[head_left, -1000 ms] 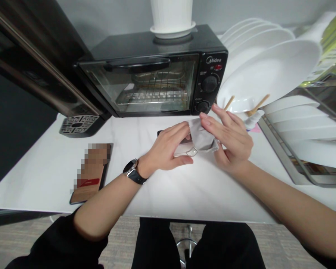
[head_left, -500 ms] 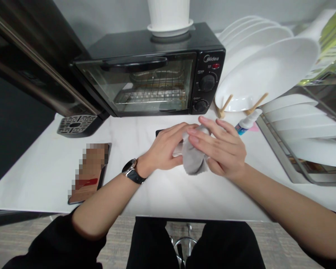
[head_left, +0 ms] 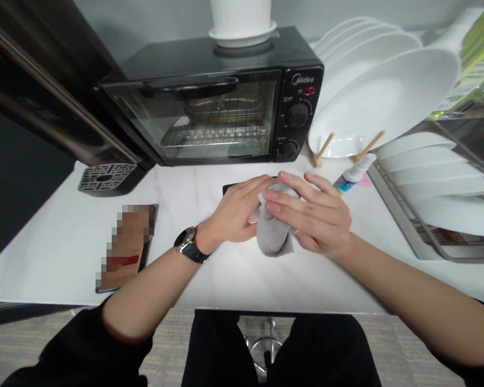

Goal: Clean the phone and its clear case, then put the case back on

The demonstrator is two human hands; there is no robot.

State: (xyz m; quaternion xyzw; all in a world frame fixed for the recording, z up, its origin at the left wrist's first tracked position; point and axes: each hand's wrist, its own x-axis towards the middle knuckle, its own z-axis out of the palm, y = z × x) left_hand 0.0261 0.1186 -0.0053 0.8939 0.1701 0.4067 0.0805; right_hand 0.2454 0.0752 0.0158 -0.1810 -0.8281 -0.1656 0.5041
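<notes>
My right hand (head_left: 317,217) holds a thin grey cloth (head_left: 275,234) with zigzag-cut edges, its fingers pressing the fabric down and its lower end hanging loose. Beside it, my left hand (head_left: 240,209), with a watch (head_left: 189,244) on the wrist, grips a flat dark-edged object (head_left: 227,188). Only a dark corner and a pale strip of that object show; hand and cloth cover the rest, so its kind is unclear. The cloth lies against the object's right part. Just beyond my right hand is a small white spray bottle (head_left: 349,180) with a blue label.
A black toaster oven (head_left: 210,121) stands behind my hands, bearing a white pot (head_left: 242,21). White plates (head_left: 387,102) lean in a wooden rack at right, near a metal dish rack (head_left: 423,255). A phone (head_left: 127,247) lies at left on the white counter (head_left: 234,285).
The cloth has shifted slightly left and down under my right fingers. My left hand keeps its hold on the flat object. The whole view has tilted a little.
</notes>
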